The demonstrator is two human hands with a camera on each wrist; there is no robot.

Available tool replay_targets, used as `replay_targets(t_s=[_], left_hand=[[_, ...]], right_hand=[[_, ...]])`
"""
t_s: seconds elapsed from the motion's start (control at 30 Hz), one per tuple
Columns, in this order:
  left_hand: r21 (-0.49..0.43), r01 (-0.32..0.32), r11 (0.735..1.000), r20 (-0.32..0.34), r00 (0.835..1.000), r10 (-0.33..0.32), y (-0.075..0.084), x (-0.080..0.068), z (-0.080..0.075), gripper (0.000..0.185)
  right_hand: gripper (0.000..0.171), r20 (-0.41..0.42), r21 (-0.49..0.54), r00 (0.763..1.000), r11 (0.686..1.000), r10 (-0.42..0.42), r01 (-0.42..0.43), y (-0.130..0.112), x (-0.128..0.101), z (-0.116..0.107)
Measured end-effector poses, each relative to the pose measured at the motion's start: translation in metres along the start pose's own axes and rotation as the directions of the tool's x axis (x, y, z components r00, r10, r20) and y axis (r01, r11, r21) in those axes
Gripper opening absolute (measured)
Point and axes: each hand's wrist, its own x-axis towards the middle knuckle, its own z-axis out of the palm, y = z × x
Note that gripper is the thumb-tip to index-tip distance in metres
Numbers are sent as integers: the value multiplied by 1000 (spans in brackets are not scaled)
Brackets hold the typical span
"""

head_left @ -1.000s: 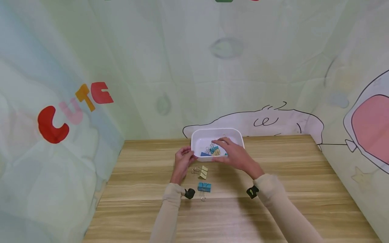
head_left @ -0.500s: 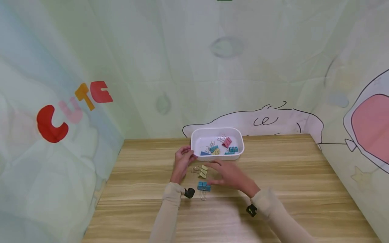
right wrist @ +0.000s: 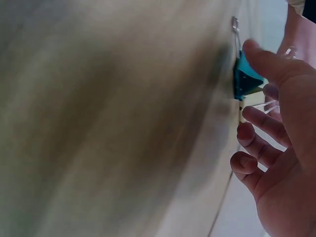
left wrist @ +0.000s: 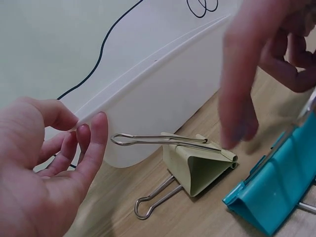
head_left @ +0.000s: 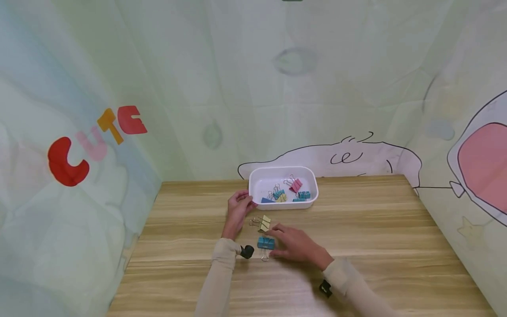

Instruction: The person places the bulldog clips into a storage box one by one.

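Note:
My left hand (head_left: 238,210) pinches the near left corner of a white plastic box (head_left: 253,187) between thumb and fingers, as the left wrist view also shows. Just right of a teal binder clip (head_left: 266,243) is my right hand (head_left: 298,245), thumb and fingers parted around the clip's side without a visible grip. That clip lies on the table with its wire handle toward me. Between it and the box lies a pale yellow binder clip (left wrist: 197,163), handles pointing left. In the right wrist view the teal clip (right wrist: 249,71) appears beyond the thumb tip.
Inside the box lie a pink binder clip (head_left: 295,185), a yellow one (head_left: 281,198) and several blue or teal ones (head_left: 304,194). The wooden table (head_left: 380,229) meets a printed cloth backdrop (head_left: 222,88) right behind the box.
My right hand has come out of the box and moved toward me, down beside the teal clip. The pink clip in the box is now uncovered. My left hand stays at the box corner.

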Motion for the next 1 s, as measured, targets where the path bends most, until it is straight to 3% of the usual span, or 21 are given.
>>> replay_targets(t_s=[0.4, 1.0], left_hand=[[14, 23, 1000, -10, 1000, -23, 2, -1, 0, 37], [9, 18, 1000, -17, 1000, -18, 2, 0, 1, 36]], right_hand=[[37, -42, -23, 999, 999, -23, 22, 1, 1, 14], [28, -112, -43, 991, 996, -77, 73, -3, 1, 12]])
